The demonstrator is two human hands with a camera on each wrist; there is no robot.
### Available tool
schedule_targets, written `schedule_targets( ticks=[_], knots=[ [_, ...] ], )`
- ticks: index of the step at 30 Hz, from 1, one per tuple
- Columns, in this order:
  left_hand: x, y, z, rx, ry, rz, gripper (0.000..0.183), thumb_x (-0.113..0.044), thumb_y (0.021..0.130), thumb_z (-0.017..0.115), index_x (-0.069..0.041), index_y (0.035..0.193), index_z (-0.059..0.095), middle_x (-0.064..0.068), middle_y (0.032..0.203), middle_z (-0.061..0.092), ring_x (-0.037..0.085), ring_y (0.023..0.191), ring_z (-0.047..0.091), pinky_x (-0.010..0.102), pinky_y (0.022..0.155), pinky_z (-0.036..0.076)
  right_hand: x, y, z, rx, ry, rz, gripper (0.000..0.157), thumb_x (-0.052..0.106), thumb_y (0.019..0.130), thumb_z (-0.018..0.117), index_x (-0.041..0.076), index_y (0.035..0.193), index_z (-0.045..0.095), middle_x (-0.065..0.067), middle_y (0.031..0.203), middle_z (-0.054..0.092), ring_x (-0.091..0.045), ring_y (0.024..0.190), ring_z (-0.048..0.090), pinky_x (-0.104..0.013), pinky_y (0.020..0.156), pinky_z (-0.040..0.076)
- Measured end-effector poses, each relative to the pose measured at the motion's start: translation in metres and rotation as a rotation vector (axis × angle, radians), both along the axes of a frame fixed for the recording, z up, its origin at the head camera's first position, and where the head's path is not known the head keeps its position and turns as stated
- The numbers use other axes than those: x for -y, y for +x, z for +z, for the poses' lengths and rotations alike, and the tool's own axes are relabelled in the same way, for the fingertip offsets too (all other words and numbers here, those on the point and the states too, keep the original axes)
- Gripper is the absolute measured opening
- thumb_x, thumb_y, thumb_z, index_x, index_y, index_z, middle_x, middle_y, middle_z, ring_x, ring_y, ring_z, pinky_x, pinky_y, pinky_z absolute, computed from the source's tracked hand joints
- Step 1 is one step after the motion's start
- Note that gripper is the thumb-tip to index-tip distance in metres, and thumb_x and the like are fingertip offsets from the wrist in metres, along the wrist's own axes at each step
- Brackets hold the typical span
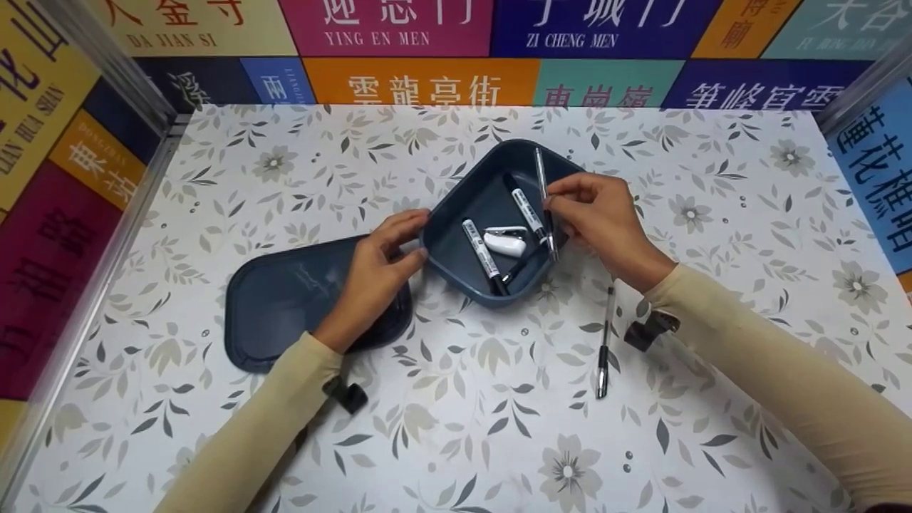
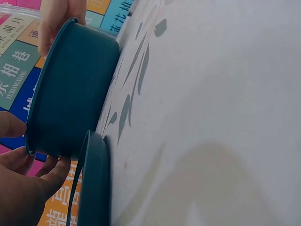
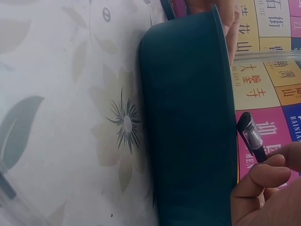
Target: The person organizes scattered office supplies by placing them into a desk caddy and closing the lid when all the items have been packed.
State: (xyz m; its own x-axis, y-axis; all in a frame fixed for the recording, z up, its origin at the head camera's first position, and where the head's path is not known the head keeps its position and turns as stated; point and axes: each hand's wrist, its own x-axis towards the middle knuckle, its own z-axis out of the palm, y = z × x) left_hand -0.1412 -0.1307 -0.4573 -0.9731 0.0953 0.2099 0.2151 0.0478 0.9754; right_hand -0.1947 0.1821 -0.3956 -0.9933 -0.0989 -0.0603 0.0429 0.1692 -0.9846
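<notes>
Pen [image 1: 544, 203] in the right hand [image 1: 602, 217], pinched between thumb and fingertips, slants over the 3 o'clock side of the box [image 1: 456, 274], its upper end near the 12 o'clock rim and its lower end down inside. The right wrist view shows the pen's dark end [image 3: 250, 135] poking just past the rim, the curled fingers [image 3: 263, 181] beside it.

The box is dark blue, open, near the middle of the tabletop [image 1: 463, 427]. In it lie two white markers, one [image 1: 483, 256] toward 8 o'clock and one [image 1: 527, 214] nearer the held pen, with a small white stapler [image 1: 507, 242] between them and touching neither hand.

The left hand [image 1: 374, 274] grips the box at its 9 o'clock rim, thumb over the edge and fingers curled on the outer wall; the left wrist view shows those fingers [image 2: 44, 176] against the wall [image 2: 70, 94]. The wrist lies across the lid [image 1: 274, 310], which rests flat on the tabletop at 9 o'clock, touching the box.

At 5 o'clock from the box a second pen [image 1: 605, 342] lies on the tabletop, well apart from both hands. Floral cloth covers the tabletop; coloured panels with characters stand round it.
</notes>
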Motion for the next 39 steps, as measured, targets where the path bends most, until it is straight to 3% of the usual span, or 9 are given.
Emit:
schedule_targets(
  ticks=[6,13,17,28,36,39],
  knots=[
    [0.0,-0.001,0.0,-0.009,-0.002,-0.001,0.049,0.009,0.094,0.069,0.008,0.143,0.068,0.014,0.151,0.066,0.032,0.132,0.068,0.053,0.112,0.053,-0.002,-0.001,0.001,-0.002,-0.013,0.003,0.014,0.006,0.1,0.075,0.001,0.113,0.077,-0.002,0.083,0.07,-0.009,0.058,0.052,-0.022,0.045,0.037],
    [0.002,0.002,0.001,0.012,-0.034,0.005,0.047,0.004,0.096,0.071,0.004,0.143,0.07,0.007,0.151,0.066,0.026,0.133,0.068,0.036,0.103,0.055,-0.004,0.0,0.001,0.008,-0.022,0.006,0.015,0.005,0.1,0.074,0.001,0.114,0.076,-0.001,0.085,0.072,-0.011,0.058,0.052,-0.023,0.047,0.039],
    [0.001,0.001,0.0,0.009,-0.036,0.009,0.047,0.005,0.096,0.072,0.005,0.143,0.07,0.008,0.151,0.067,0.027,0.132,0.068,0.034,0.102,0.055,-0.006,0.002,0.001,0.013,-0.039,0.008,0.014,0.005,0.1,0.075,0.001,0.113,0.076,-0.001,0.084,0.072,-0.011,0.059,0.052,-0.022,0.046,0.039],
    [0.001,0.0,-0.001,0.005,-0.019,0.006,0.048,0.007,0.095,0.071,0.006,0.143,0.069,0.01,0.151,0.066,0.029,0.131,0.069,0.038,0.105,0.057,-0.018,0.012,0.002,0.017,-0.064,0.002,0.012,0.005,0.099,0.076,0.002,0.111,0.078,-0.003,0.083,0.071,-0.01,0.057,0.053,-0.021,0.045,0.04],
    [0.001,0.0,-0.002,0.003,0.003,0.004,0.049,0.009,0.094,0.07,0.008,0.143,0.068,0.014,0.151,0.066,0.031,0.131,0.069,0.053,0.11,0.054,-0.03,0.018,0.0,0.046,-0.11,-0.001,0.012,0.005,0.1,0.077,0.001,0.112,0.078,-0.004,0.087,0.072,-0.011,0.058,0.053,-0.019,0.047,0.039],
    [0.001,0.0,-0.002,-0.002,-0.02,0.007,0.048,0.007,0.095,0.071,0.007,0.143,0.069,0.012,0.151,0.066,0.03,0.131,0.069,0.05,0.108,0.055,-0.035,0.021,-0.001,0.05,-0.115,0.003,0.013,0.006,0.1,0.077,0.001,0.112,0.078,-0.004,0.085,0.071,-0.012,0.058,0.053,-0.02,0.047,0.037]
  ],
)
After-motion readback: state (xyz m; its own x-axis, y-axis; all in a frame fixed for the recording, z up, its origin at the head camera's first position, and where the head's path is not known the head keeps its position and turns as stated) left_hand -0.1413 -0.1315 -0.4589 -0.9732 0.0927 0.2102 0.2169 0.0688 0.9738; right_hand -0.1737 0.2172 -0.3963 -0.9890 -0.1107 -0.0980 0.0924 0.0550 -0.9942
